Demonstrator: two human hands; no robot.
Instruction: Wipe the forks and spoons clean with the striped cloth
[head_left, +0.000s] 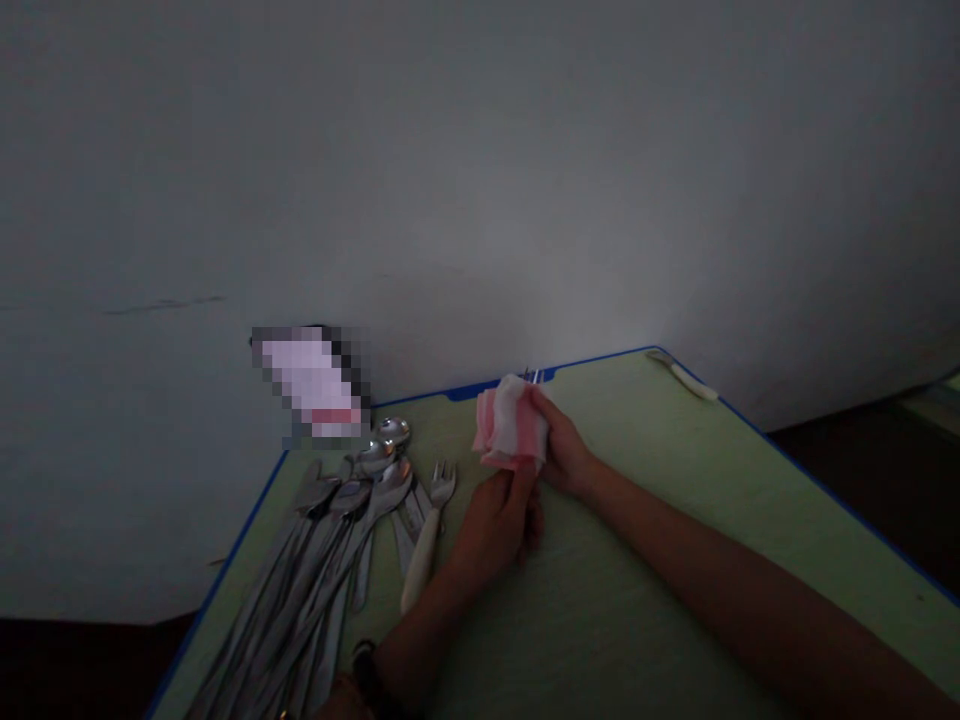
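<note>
Over the middle of the table, a folded pink-and-white cloth (512, 425) is wrapped around a fork (535, 377), whose tines stick out above it. My right hand (568, 450) is closed on the cloth from the right side. Just below, my left hand (499, 515) is closed at the lower end of the fork, with its thumb against the cloth; the handle is hidden by the fingers and cloth. Left of my left hand lies a fork with a cream handle (421, 560), tines pointing away from me.
A pile of metal spoons and other cutlery (322, 560) covers the table's left side. Behind it a phone with a blurred screen (311, 385) leans on the wall (480, 200). Another cream-handled fork (686, 378) lies at the far right edge of the green table (675, 440).
</note>
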